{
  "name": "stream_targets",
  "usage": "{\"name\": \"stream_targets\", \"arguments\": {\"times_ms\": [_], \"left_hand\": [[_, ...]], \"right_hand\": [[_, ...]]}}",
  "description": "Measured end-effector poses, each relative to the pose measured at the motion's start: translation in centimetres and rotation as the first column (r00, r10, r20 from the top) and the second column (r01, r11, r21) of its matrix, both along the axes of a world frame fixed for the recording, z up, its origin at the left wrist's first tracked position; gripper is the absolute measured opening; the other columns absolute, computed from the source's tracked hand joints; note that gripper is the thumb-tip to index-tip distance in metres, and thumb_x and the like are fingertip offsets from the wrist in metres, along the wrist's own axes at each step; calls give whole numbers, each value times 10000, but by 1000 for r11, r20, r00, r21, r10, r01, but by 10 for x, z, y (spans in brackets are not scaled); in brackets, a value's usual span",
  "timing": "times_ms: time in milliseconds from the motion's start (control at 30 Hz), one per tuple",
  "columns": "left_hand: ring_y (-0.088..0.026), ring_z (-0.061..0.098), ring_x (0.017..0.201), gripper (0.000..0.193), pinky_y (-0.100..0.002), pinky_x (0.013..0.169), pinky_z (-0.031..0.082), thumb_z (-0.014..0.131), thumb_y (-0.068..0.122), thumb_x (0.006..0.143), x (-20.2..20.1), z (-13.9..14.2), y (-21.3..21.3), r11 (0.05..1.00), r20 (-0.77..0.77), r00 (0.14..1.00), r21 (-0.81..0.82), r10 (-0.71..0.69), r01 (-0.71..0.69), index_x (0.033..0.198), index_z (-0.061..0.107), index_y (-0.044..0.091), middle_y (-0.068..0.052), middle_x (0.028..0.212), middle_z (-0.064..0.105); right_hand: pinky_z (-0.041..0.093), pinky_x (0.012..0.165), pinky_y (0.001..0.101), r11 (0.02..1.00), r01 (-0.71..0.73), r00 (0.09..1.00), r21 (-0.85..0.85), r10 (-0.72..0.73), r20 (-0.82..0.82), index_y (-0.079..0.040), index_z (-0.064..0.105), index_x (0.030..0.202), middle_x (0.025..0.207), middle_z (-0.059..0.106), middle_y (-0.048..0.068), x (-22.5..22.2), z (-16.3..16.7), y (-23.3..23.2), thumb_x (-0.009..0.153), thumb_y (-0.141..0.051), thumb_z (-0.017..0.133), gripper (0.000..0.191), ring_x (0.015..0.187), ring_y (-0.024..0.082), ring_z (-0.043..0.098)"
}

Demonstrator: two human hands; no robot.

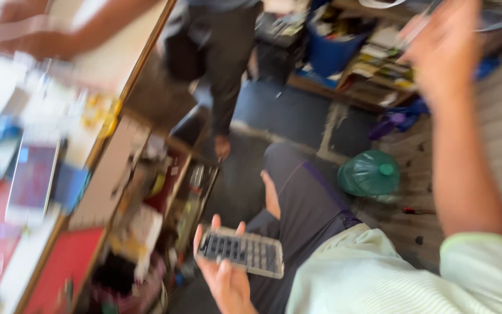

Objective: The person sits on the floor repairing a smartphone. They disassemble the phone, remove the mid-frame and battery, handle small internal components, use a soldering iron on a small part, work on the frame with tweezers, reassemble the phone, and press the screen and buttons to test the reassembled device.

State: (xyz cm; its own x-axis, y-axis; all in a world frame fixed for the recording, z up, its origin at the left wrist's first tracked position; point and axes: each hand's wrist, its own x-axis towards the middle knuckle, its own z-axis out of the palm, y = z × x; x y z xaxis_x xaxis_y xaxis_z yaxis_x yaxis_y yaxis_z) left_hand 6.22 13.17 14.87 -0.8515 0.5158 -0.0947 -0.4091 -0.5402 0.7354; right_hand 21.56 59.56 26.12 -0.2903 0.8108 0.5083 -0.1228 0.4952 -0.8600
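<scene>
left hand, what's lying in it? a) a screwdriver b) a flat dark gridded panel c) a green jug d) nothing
b: the left hand is palm up with a flat dark gridded panel lying across it, while the green jug sits apart on the floor and the right hand is raised, blurred, away from it.

A flat tray (240, 252) lies on the left hand (223, 273); the worktop (97, 192) stands to its left, a bottle (369, 173), seemingly on the floor, to its right.
</scene>
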Motion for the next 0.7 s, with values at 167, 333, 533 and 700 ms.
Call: {"name": "stream_targets", "arguments": {"times_ms": [167,333,533,700], "left_hand": [[-545,552,1286,1051,-605,1049,495,870,217,776,11,28,10,996,47,999,85,25,-29,1607,236,102,-269,1615,340],[-510,565,1302,1054,-571,1067,528,904,216,787,16,23,0,995,67,996,77,62,-67,1611,255,109,-265,1644,323],[-508,580,1310,1044,-591,1050,555,903,203,800,15,14,-5,994,51,995,61,82,-85,1612,253,115,-279,1647,322],[-497,592,1305,1028,-595,1061,560,901,195,810,17,15,-4,995,40,997,75,68,-71,1612,263,115,-270,1644,345]], "right_hand": [[591,704,300,877,-239,866,-417,387,317,-10,482,1156,976,684,112,-72,-158,-137,976,-7,689,274,874,154,695],[640,815,306,836,-259,816,-484,457,353,12,529,1310,1089,709,110,-72,-198,-164,977,30,657,357,1006,151,697],[619,803,314,869,-262,755,-420,456,471,33,564,1263,1067,702,111,-64,-217,-170,977,38,710,321,970,157,694],[648,808,333,789,-302,817,-535,504,282,-3,520,1205,1060,646,108,-65,-220,-166,1020,51,686,255,962,178,720]]}}
